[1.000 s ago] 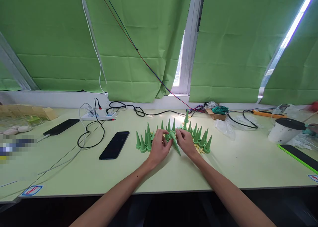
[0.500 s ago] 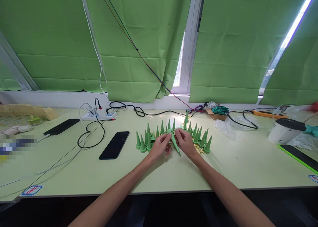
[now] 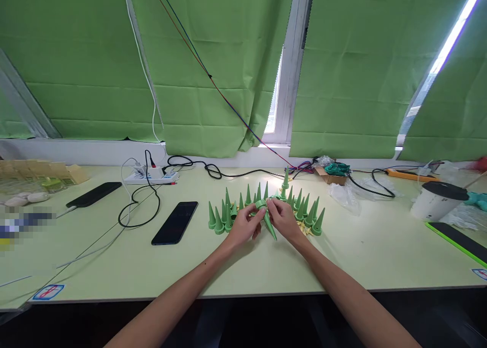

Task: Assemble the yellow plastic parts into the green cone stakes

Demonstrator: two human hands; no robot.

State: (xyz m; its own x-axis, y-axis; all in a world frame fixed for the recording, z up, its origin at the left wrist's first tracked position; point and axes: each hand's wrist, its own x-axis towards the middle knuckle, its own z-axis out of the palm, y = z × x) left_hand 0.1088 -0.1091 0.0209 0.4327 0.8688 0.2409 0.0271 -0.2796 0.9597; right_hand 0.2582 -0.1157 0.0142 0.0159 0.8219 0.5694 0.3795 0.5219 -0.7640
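Observation:
My left hand (image 3: pixel 244 226) is closed around a green plastic cone-shaped spike (image 3: pixel 270 228), with its wide ribbed cap end up and its tip slanting down toward me. Beside the cap, my right hand (image 3: pixel 283 217) is closed in a pinch; what sits between its fingertips is too small to make out. Several similar green spikes (image 3: pixel 218 222) stand upright on their caps to the left, behind and to the right of my hands. Small pale yellow pieces (image 3: pixel 304 229) lie among the right-hand spikes, partly hidden by my right hand.
A black phone (image 3: pixel 175 223) lies left of the spikes, with a power strip (image 3: pixel 152 175) and looped cables behind it. At the right stand a lidded white cup (image 3: pixel 437 203) and a green-edged black phone (image 3: pixel 462 244). A small cardboard box (image 3: pixel 330 176) sits at the back.
My left thumb has shifted across the spike just below its cap, and the spike has turned slightly. My right hand stays close against the cap.

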